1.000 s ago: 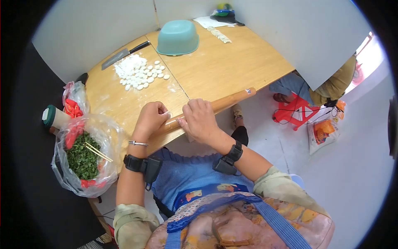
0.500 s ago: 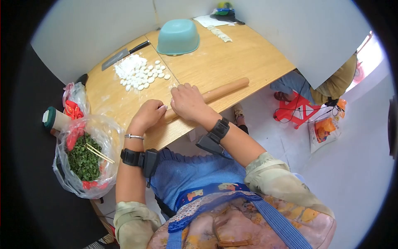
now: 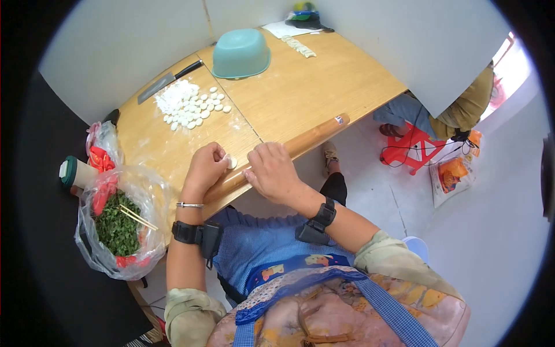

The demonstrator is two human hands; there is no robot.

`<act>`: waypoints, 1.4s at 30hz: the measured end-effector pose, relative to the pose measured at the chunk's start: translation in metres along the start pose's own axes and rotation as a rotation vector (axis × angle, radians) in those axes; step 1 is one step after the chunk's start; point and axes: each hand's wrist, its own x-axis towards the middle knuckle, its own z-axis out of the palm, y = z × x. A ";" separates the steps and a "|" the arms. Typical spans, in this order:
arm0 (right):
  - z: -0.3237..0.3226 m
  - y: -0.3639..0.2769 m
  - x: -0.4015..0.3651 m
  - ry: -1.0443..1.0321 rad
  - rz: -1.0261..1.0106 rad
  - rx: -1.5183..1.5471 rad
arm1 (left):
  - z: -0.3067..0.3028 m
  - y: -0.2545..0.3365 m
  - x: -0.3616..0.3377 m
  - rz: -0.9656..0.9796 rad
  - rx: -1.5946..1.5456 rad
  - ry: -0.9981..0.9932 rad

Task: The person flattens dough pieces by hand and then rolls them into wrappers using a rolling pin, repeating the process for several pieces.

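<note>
My left hand [image 3: 206, 166] pinches the edge of a small flattened dough piece [image 3: 232, 162] near the table's front edge. Across the rolling pin [image 3: 312, 137] lies my right hand [image 3: 272, 170], its fingers curled over the wood just right of the dough. The pin runs diagonally along the front edge, its far end up and to the right. Beyond my hands, several small dough rounds [image 3: 199, 110] sit beside a heap of white flour [image 3: 176, 95].
A knife [image 3: 156, 87] lies behind the flour, left of an upturned teal basin [image 3: 241, 55]. Folded dough pieces [image 3: 299, 47] are at the back. Left stands a plastic bag of chopped greens [image 3: 118, 228] with chopsticks. A person [image 3: 471, 107] is at the right, near a red stool [image 3: 411, 151].
The rolling pin has shifted toward the front edge and turned, showing a label at its far end. My right hand has moved right and down, uncovering the dough piece beside my left fingers.
</note>
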 end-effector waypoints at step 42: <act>0.008 0.004 0.007 -0.059 -0.001 -0.005 | -0.003 0.001 0.001 -0.013 -0.099 0.065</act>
